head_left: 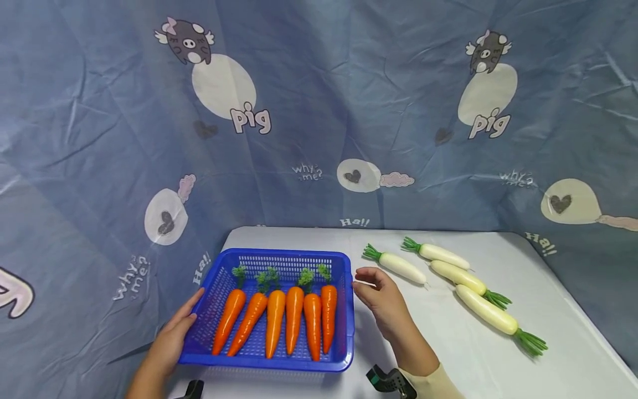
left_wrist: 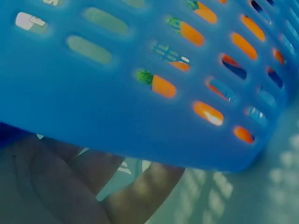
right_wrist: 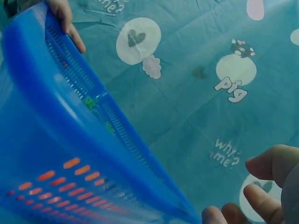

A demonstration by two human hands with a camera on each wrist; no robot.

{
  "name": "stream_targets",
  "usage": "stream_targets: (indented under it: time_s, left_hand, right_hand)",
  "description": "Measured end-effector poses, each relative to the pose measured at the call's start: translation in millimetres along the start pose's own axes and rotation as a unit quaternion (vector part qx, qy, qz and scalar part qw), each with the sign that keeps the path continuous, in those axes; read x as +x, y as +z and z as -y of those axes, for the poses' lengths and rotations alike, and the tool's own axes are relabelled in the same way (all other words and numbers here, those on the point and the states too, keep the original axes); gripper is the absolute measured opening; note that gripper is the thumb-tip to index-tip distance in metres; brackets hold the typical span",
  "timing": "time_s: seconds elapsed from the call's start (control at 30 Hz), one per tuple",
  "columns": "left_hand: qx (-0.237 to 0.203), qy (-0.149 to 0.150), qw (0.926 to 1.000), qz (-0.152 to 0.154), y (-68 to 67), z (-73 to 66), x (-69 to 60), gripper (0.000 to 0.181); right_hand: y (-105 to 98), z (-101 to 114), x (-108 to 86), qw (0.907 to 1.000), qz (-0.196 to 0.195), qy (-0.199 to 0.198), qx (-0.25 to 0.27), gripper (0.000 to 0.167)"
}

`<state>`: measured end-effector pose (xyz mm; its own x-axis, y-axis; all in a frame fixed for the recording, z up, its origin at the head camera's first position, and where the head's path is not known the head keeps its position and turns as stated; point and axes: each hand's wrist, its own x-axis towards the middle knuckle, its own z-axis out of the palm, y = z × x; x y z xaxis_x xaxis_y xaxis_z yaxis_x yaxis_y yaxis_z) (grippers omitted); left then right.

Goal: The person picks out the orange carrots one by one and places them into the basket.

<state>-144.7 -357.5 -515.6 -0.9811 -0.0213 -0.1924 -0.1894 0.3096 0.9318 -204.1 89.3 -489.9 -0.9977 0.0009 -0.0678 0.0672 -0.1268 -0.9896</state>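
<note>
A blue perforated basket (head_left: 204, 363) holds a row of several orange carrots (head_left: 276, 324) with green tops. My left hand (head_left: 171, 338) grips the basket's left side, its thumb and fingers at the rim. In the left wrist view, fingers (left_wrist: 140, 191) pass behind the basket's lower edge, where their tips are hidden. Just outside the right rim, my right hand (head_left: 384, 302) is raised with loosely bent fingers and nothing in them. The right wrist view shows that hand's thumb (right_wrist: 268, 161) apart from the basket.
Several white radishes with green leaves lie on the white table right of the basket, among them one radish (head_left: 402, 268) nearest it. A blue patterned cloth (head_left: 319, 122) hangs behind and along the sides of the table (head_left: 428, 338).
</note>
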Motion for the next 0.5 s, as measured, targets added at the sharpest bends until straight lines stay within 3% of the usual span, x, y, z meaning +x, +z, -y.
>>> stream_targets:
  time_s: [0.13,0.27,0.37,0.5]
  left_hand:
    - [0.066,0.009,0.9974,-0.026,-2.7,-0.9,-1.2,0.054]
    - [0.141,0.031,0.9877,-0.060,-1.0,-5.5,-3.0,0.053]
    - [0.215,0.051,0.9714,-0.088,2.3,-10.3,-5.4,0.053]
    - [0.310,0.091,0.9392,-0.115,5.6,-18.8,-8.8,0.050]
  right_hand:
    - [-8.7,3.4,-4.6,1.0000,-0.004,0.006,-0.002,0.034]
    - [-26.3,11.7,-8.7,1.0000,-0.001,0.003,-0.009,0.038]
    - [-44.0,18.4,-12.4,0.9995,-0.001,-0.004,-0.030,0.037]
    - [-69.1,29.3,-17.9,0.9955,0.009,-0.018,-0.092,0.035]
